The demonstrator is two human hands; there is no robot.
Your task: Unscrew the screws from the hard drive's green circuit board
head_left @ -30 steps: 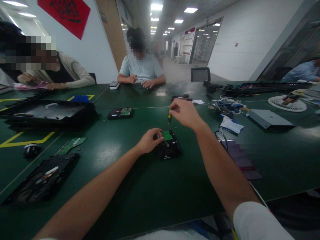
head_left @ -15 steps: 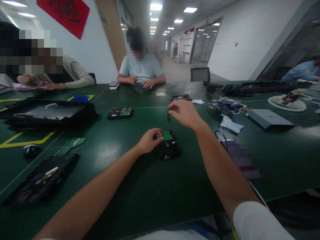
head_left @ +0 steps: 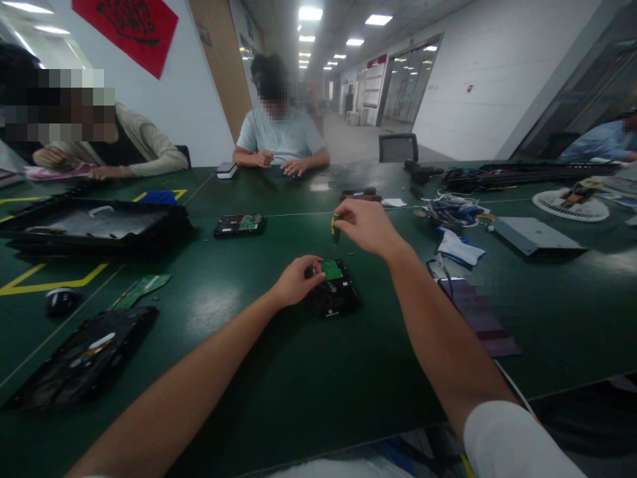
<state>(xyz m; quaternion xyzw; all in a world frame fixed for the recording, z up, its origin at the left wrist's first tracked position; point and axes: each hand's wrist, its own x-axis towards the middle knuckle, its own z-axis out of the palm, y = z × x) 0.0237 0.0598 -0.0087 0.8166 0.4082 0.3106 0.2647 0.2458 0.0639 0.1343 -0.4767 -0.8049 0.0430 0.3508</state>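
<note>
A black hard drive (head_left: 337, 293) with a small green circuit board (head_left: 331, 269) on top lies on the dark green table (head_left: 298, 372) in front of me. My left hand (head_left: 296, 281) rests on the drive's left edge, fingers on its near corner. My right hand (head_left: 367, 227) hovers just above and behind the drive, pinching a small screwdriver (head_left: 336, 232) with a yellow and black handle, held upright with its tip pointing down at the drive.
A second hard drive (head_left: 239, 224) lies further back. An opened black case (head_left: 94, 222) sits at left, another black part (head_left: 82, 355) near left, a loose green board (head_left: 144, 287) between. Cables (head_left: 450, 211), a grey box (head_left: 535, 236), and a dark purple pad (head_left: 475, 315) lie right. Other people sit across.
My right hand with the screwdriver has shifted slightly, dipping a little nearer the drive. My left hand stays on the drive.
</note>
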